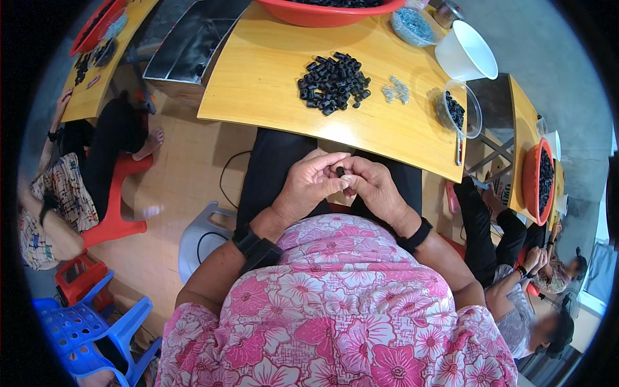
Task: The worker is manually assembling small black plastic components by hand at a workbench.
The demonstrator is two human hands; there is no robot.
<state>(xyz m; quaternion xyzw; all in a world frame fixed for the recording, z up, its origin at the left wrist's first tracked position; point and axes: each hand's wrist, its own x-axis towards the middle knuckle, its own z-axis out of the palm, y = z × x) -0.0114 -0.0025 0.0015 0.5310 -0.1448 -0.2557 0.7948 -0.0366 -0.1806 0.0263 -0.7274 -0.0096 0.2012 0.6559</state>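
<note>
In front of my lap, my left hand [309,185] and my right hand [375,187] meet with fingers pinched together. Between the fingertips is a small black plastic part [340,171], which both hands grip; its far end is hidden by the fingers. On the yellow table [258,84] just beyond lies a loose pile of small black cylindrical parts [332,84]. To its right sits a little heap of clear small pieces [395,90]. A clear plastic bowl [476,122] with black parts in it stands by the table's right edge.
A red basin [335,16] of black parts stands at the table's far edge. Right of it are a clear bowl [412,29] of clear pieces and a white tub [466,50]. A slim tool [459,149] lies near the right corner. Other people sit at tables on both sides.
</note>
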